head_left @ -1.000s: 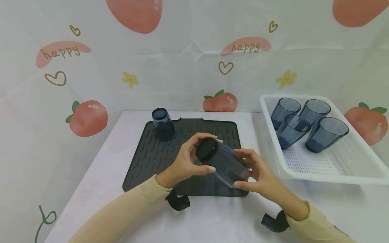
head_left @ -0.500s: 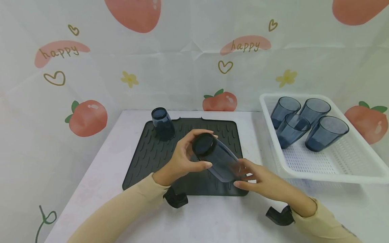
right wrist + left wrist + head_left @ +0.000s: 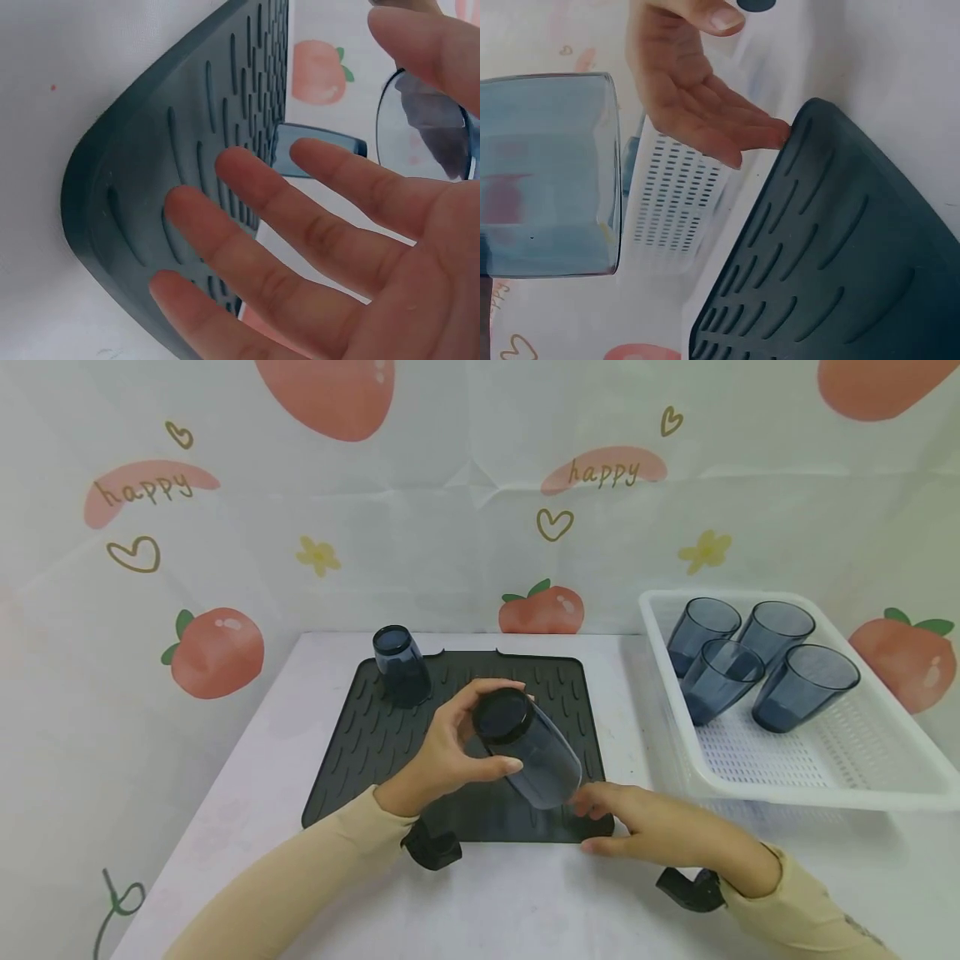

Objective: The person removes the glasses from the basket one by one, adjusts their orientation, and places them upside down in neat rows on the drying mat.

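Note:
My left hand (image 3: pixel 453 747) grips a blue-tinted drinking glass (image 3: pixel 543 760) near its dark base, thumb on the near side. Base up and tilted, the glass is held over a dark ridged drying mat (image 3: pixel 360 768), its open rim toward the lower right. Apart from the glass, my right hand (image 3: pixel 637 818) hangs by the mat's near right corner, its fingers spread and holding nothing in the right wrist view. Another glass (image 3: pixel 405 668) stands upside down on the mat's far left corner. The left wrist view shows the held glass (image 3: pixel 547 180) from the side, with its base out of frame.
To the right stands a white perforated basket (image 3: pixel 825 797) with several blue-tinted glasses (image 3: pixel 802 689) leaning upright at its left end. Behind the white table (image 3: pixel 517 902) hangs a cloth backdrop (image 3: pixel 435 543) printed with peaches.
My right hand has let go of the glass's rim end and drawn back, down toward the mat's near right corner. The left hand has shifted slightly left, still gripping the glass.

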Tool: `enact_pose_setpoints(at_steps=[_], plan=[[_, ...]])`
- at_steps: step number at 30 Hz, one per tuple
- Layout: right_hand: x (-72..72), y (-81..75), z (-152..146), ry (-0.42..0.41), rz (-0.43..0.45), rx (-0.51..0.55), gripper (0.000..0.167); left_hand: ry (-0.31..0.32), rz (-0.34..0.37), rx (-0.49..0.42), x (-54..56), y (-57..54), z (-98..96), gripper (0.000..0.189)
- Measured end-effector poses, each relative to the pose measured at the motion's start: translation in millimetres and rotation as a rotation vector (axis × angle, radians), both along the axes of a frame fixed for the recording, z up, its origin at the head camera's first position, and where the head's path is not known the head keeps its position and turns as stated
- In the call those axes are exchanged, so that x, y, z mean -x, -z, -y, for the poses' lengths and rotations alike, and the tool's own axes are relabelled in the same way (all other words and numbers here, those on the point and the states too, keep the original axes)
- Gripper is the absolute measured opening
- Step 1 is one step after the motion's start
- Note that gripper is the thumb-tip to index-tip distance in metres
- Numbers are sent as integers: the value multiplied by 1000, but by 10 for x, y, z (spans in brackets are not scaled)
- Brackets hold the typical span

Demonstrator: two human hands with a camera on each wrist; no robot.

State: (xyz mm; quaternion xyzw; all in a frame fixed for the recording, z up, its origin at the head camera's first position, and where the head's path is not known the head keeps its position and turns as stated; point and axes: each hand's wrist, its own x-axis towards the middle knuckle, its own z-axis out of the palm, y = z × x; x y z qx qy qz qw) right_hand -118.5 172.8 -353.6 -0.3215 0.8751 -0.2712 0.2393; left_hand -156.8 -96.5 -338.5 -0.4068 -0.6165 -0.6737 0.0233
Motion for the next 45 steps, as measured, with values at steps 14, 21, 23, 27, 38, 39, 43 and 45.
enact_pose_setpoints(at_steps=[14, 21, 23, 27, 38, 39, 43, 45], plan=[[6, -15, -18, -8, -24, -21, 52, -42, 6, 83, -29, 15, -8, 73], [15, -4, -18, 0, -30, -5, 48, -54, -17, 105, -19, 16, 10, 71], [17, 3, -21, -5, -43, -5, 46, -63, -28, 111, -14, 15, 15, 71], [18, 8, -25, -12, -56, -5, 46, -76, -39, 109, 16, 21, 28, 69], [24, 11, -20, -3, -43, -6, 46, -180, -22, 157, 101, 19, 88, 69], [23, 12, -22, -4, -46, -4, 47, -185, -17, 162, 108, 17, 95, 69], [21, 16, -28, -5, -51, 10, 49, -200, -14, 192, 154, 7, 123, 68], [22, 16, -28, -3, -50, 13, 50, -209, -14, 210, 186, 5, 136, 69]])
